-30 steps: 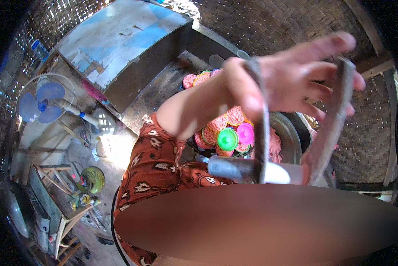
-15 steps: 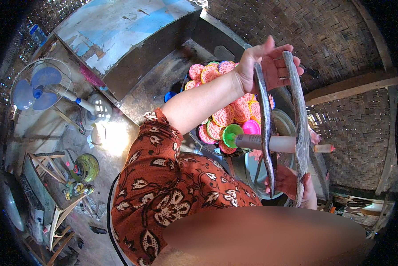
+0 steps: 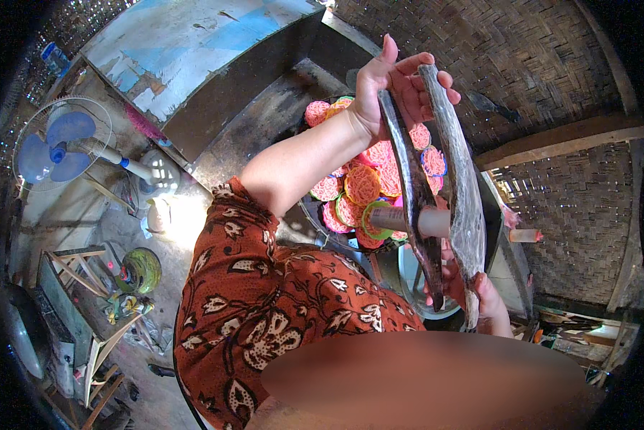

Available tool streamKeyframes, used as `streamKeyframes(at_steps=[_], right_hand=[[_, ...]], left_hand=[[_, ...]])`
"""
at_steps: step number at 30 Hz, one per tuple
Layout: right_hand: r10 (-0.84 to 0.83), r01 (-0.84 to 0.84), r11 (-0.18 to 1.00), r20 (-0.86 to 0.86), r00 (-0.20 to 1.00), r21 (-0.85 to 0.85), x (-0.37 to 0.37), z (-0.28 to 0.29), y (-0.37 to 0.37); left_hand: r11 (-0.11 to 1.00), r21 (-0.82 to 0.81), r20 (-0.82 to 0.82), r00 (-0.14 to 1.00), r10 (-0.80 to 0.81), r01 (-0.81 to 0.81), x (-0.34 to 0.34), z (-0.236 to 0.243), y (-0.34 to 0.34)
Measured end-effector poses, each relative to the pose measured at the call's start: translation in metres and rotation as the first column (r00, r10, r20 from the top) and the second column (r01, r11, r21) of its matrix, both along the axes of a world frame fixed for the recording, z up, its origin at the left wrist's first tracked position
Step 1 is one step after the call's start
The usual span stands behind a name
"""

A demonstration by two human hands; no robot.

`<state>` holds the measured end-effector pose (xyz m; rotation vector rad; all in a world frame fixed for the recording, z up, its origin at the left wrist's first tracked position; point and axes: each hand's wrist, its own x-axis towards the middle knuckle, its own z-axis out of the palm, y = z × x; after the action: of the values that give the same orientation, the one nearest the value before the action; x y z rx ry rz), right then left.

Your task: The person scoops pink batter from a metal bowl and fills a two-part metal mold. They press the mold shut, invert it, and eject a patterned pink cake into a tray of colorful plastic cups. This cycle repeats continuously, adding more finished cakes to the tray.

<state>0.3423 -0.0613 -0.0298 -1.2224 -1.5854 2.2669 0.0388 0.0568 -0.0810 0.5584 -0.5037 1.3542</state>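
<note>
Two long, worn wooden bars stand roughly upright and apart before me, a dark one (image 3: 412, 172) on the left and a pale grey one (image 3: 465, 193) on the right. My left hand (image 3: 401, 84) is at their top ends, thumb raised and fingers spread behind the grey bar, touching it. At the bottom, my right hand (image 3: 485, 304) is closed around the grey bar's lower end, some fingers partly hidden behind it. Between the bars lies a whitish tube (image 3: 434, 222), with a green-rimmed round mould (image 3: 374, 218) at its left end. Part of the tube is hidden by the dark bar.
Pink noodle-like rounds (image 3: 363, 185) in coloured moulds fill a dark round container beyond my left arm. A pale basin (image 3: 408, 276) is below the tube. A fan (image 3: 60, 150) stands at left, near a peeling blue-and-white tabletop (image 3: 178, 43). A woven wall (image 3: 551, 79) rises at right.
The bars' upper ends have tilted left along with my left hand. The green-rimmed mould has turned and sits slightly further left. My right hand stays low on the grey bar.
</note>
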Motion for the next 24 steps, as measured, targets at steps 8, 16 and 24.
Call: streamKeyframes(at_steps=[8,16,24], right_hand=[[-0.041,0.024,0.980,0.085,0.996,0.196,-0.001,0.011,0.007],[-0.090,0.086,0.995,0.072,0.993,0.055,-0.006,0.010,-0.013],[-0.049,0.034,0.974,0.061,0.997,0.226,-0.027,0.006,0.006]], left_hand=[[0.997,-0.033,-0.049,0.996,0.074,-0.075,0.011,-0.002,0.013],[0.982,-0.184,-0.056,0.998,0.042,-0.052,0.009,-0.005,-0.014],[0.968,-0.197,-0.086,0.986,0.142,-0.156,-0.010,0.002,-0.011]])
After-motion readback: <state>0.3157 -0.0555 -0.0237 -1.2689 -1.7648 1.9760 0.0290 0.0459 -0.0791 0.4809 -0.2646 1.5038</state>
